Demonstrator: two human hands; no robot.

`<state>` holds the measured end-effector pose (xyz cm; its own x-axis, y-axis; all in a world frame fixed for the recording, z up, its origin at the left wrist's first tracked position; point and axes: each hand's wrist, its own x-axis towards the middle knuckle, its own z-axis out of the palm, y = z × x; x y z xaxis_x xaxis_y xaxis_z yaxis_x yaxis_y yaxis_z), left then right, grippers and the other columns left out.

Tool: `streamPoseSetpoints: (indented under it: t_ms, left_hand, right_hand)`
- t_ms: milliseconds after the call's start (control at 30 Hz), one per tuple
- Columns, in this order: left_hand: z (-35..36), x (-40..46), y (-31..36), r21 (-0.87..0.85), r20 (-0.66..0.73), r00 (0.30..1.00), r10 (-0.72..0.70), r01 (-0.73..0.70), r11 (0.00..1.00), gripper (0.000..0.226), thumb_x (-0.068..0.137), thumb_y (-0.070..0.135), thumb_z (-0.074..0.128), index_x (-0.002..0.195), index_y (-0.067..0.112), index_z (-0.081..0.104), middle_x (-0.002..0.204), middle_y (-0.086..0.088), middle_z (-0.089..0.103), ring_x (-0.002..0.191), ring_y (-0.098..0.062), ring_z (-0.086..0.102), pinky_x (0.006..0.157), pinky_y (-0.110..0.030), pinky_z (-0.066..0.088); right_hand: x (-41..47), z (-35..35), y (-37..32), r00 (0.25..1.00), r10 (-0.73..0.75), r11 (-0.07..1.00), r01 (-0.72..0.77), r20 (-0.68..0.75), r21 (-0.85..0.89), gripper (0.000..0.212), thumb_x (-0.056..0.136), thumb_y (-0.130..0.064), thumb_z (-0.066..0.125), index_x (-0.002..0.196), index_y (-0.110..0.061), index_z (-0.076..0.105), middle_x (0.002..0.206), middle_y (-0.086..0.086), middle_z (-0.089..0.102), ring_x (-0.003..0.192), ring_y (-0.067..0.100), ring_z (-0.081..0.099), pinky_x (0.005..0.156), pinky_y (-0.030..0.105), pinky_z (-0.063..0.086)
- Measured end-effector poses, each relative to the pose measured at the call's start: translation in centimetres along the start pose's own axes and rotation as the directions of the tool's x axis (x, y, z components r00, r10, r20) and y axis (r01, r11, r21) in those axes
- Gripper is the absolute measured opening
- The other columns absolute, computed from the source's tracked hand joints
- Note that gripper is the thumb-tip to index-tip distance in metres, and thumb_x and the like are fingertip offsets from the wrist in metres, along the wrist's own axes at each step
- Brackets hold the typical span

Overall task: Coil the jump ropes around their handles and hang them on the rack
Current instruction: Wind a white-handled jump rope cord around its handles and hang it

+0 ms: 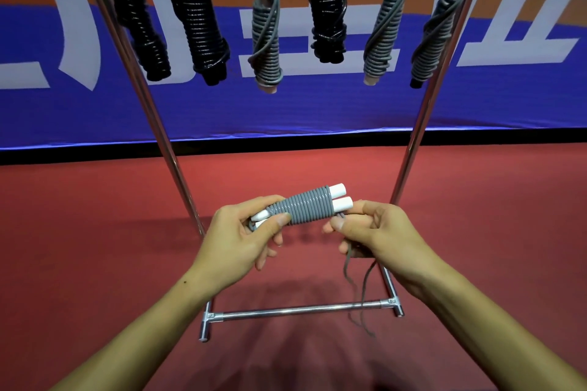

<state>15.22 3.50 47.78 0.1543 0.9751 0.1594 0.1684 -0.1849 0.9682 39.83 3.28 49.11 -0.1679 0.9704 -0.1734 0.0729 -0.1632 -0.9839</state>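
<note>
- The grey jump rope (305, 208) looks light and bendy. It will likely spring loose if you let go, so keep a thumb pressed on the coils.
- Take hold of it by the two white handles (340, 197), which look hard and smooth and maybe a bit slippery.
- Your left hand (241, 238) grips the bundle at its left end, thumb on the grey coils.
- Your right hand (381, 232) pinches the loose rope tail (347, 267), which hangs down in the middle lower part of the frame.
- The bundle sits in the middle of the frame, in front of the rack (298, 310).
- Six coiled ropes (265, 41) already hang along the top.
</note>
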Motion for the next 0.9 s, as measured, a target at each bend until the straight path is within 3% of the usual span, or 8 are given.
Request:
streamPoseSetpoints:
  t_ms: [200, 300, 367, 433, 500, 600, 700, 900]
  left_hand:
    - [0.9, -0.2, -0.3, 0.122, -0.059, 0.998, 0.032, -0.024, 0.992, 0.02, 0.099, 0.018, 0.073, 0.111, 0.034, 0.078, 0.065, -0.012, 0.067, 0.038, -0.018, 0.051, 0.056, -0.049, 0.061]
    - [0.9, -0.1, -0.2, 0.236, -0.089, 0.992, 0.093, -0.069, 0.969, 0.018, 0.098, 0.019, 0.074, 0.104, 0.036, 0.077, 0.06, -0.004, 0.065, 0.039, -0.008, 0.05, 0.047, -0.025, 0.048]
    - [0.9, 0.0, -0.1, 0.307, -0.088, 0.987, 0.135, -0.102, 0.946, 0.018, 0.098, 0.023, 0.075, 0.099, 0.041, 0.075, 0.059, -0.002, 0.064, 0.04, -0.006, 0.05, 0.048, -0.019, 0.043]
    - [0.8, 0.2, -0.3, 0.364, -0.082, 0.983, 0.162, -0.122, 0.923, 0.014, 0.096, 0.034, 0.074, 0.099, 0.047, 0.071, 0.062, -0.003, 0.064, 0.047, -0.019, 0.057, 0.054, -0.028, 0.053]
    - [0.7, 0.1, -0.4, 0.429, -0.062, 0.983, 0.175, -0.132, 0.894, 0.013, 0.094, 0.043, 0.069, 0.107, 0.046, 0.067, 0.064, -0.001, 0.062, 0.056, -0.028, 0.058, 0.063, -0.037, 0.055]
    - [0.8, 0.1, -0.4, 0.499, -0.039, 0.98, 0.193, -0.148, 0.854, 0.016, 0.094, 0.045, 0.066, 0.106, 0.035, 0.071, 0.063, 0.003, 0.058, 0.056, -0.022, 0.051, 0.061, -0.037, 0.05]
    - [0.7, 0.0, -0.4, 0.547, -0.013, 0.982, 0.188, -0.151, 0.823, 0.019, 0.095, 0.045, 0.064, 0.102, 0.03, 0.073, 0.063, 0.007, 0.055, 0.058, -0.019, 0.049, 0.06, -0.036, 0.047]
    - [0.8, 0.0, -0.5, 0.574, 0.033, 0.99, 0.135, -0.13, 0.809, 0.013, 0.098, 0.04, 0.066, 0.097, 0.028, 0.072, 0.063, 0.0, 0.054, 0.059, -0.024, 0.05, 0.061, -0.044, 0.05]
  right_hand:
    - [0.1, 0.5, 0.5, 0.99, 0.092, 0.993, -0.099, -0.111, -0.059, 0.022, 0.102, -0.02, 0.065, 0.099, 0.0, 0.073, 0.089, 0.003, 0.081, 0.055, 0.009, 0.056, 0.058, 0.024, 0.051]
    - [0.3, 0.4, 0.6, 0.985, 0.065, 0.979, -0.094, -0.16, -0.179, 0.019, 0.1, -0.019, 0.067, 0.091, -0.003, 0.071, 0.074, 0.005, 0.078, 0.053, 0.009, 0.054, 0.059, 0.026, 0.05]
    - [0.2, 0.2, 0.6, 0.987, 0.003, 0.945, -0.055, -0.16, -0.321, 0.006, 0.097, -0.015, 0.068, 0.093, -0.012, 0.069, 0.07, 0.001, 0.076, 0.049, 0.006, 0.051, 0.056, 0.024, 0.045]
    - [0.1, 0.0, 0.8, 0.986, -0.073, 0.843, -0.019, -0.149, -0.538, 0.007, 0.096, -0.02, 0.065, 0.09, -0.022, 0.067, 0.07, -0.01, 0.075, 0.052, 0.002, 0.053, 0.058, 0.026, 0.043]
    - [-0.2, -0.2, 1.1, 0.976, -0.152, 0.642, -0.02, -0.153, -0.766, 0.007, 0.096, -0.033, 0.059, 0.09, -0.03, 0.063, 0.077, -0.017, 0.073, 0.07, 0.004, 0.062, 0.068, 0.031, 0.05]
    - [-0.8, 0.1, 0.8, 0.958, -0.24, 0.405, -0.049, -0.158, -0.913, 0.019, 0.104, -0.048, 0.047, 0.102, -0.033, 0.058, 0.083, -0.013, 0.066, 0.089, 0.021, 0.065, 0.071, 0.037, 0.049]
    - [-1.0, 0.9, 0.4, 0.954, -0.269, 0.31, -0.047, -0.135, -0.95, 0.028, 0.106, -0.049, 0.042, 0.107, -0.029, 0.061, 0.081, -0.008, 0.057, 0.091, 0.027, 0.065, 0.066, 0.037, 0.04]
    - [-0.7, 0.6, 0.0, 0.948, -0.247, 0.241, -0.14, -0.2, -0.96, 0.024, 0.099, -0.055, 0.051, 0.108, -0.033, 0.058, 0.088, -0.007, 0.06, 0.094, 0.029, 0.069, 0.066, 0.035, 0.039]
